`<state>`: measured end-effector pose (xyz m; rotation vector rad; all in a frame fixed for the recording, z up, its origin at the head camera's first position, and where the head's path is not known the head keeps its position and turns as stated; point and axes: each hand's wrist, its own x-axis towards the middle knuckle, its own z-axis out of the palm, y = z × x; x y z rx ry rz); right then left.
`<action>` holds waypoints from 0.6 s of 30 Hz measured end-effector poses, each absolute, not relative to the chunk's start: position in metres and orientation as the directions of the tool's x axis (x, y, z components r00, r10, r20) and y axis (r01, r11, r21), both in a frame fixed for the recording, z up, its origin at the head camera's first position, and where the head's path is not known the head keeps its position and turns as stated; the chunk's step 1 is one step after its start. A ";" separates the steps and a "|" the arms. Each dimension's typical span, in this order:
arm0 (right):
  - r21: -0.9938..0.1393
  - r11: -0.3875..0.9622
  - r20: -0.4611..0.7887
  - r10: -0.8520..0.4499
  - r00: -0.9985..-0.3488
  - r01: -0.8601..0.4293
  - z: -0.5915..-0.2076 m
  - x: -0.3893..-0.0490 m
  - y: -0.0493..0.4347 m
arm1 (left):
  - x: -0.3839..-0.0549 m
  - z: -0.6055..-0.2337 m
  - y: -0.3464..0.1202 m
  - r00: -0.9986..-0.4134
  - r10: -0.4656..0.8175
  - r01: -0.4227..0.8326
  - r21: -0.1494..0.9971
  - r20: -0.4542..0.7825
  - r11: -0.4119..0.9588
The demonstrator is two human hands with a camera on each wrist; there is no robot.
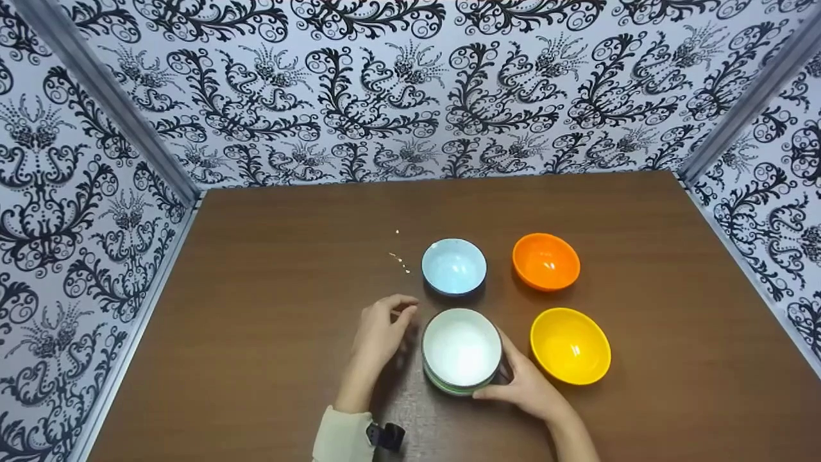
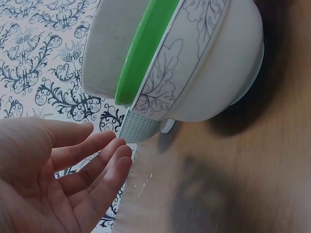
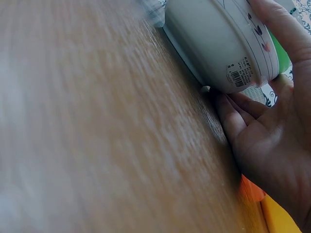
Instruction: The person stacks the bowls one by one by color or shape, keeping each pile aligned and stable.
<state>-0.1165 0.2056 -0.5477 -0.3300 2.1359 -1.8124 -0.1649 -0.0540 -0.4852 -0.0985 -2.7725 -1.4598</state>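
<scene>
A stack of bowls (image 1: 462,350) stands on the brown table in front of the person. The left wrist view shows a white bowl with a leaf pattern (image 2: 223,68) at the bottom, a green rim (image 2: 146,53) above it and a whitish bowl (image 2: 109,48) on top. My right hand (image 1: 526,385) grips the stack from the right, thumb on the near side and fingers low by the base. A barcode sticker (image 3: 239,73) shows on the lower bowl. Left of the stack, my left hand (image 1: 381,330) is held with loosely bent fingers, apart from the bowls.
Behind the stack sits a light blue bowl (image 1: 454,266). An orange bowl (image 1: 545,262) is at the back right, with a yellow bowl (image 1: 569,346) nearer, close to the right hand. Small pale specks (image 1: 401,260) lie on the table (image 1: 288,269). Patterned walls (image 1: 410,90) enclose it.
</scene>
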 end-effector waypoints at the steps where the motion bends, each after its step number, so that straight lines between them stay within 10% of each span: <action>1: -0.986 0.162 -0.089 -0.380 -0.921 0.028 -0.548 -0.117 0.206 | -0.165 -0.486 -0.054 -0.998 0.053 0.056 0.828 0.031 0.557; 18: -0.982 0.187 -0.094 -0.371 -0.924 0.025 -0.548 -0.117 0.206 | -0.167 -0.496 -0.063 -0.998 0.065 0.018 0.881 -0.015 0.473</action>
